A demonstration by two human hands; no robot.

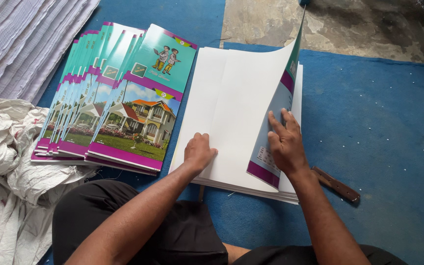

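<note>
Pressing my left hand [198,152] flat on the thin, floppy white paper stack [212,98], I pin its curling teal-and-purple cover sheet [271,142] under my right hand [285,142]; neither grip is closed on anything.

the top corner of the lifted cover sheet [271,98] runs out past the upper edge of the view, so its tip cannot be seen. the right hand [285,145] covers part of that sheet's printed face, and the small print beside it is too small to tell. the left hand [198,151] hides a patch of the white paper stack [207,93] near its front edge. the fanned booklets [123,98] overlap, each hiding most of the one beneath. the knife [337,184] has its blade hidden under the right forearm. the ruled sheet pile [20,39] and the white sack [6,162] are cut off at the left edge.
</note>
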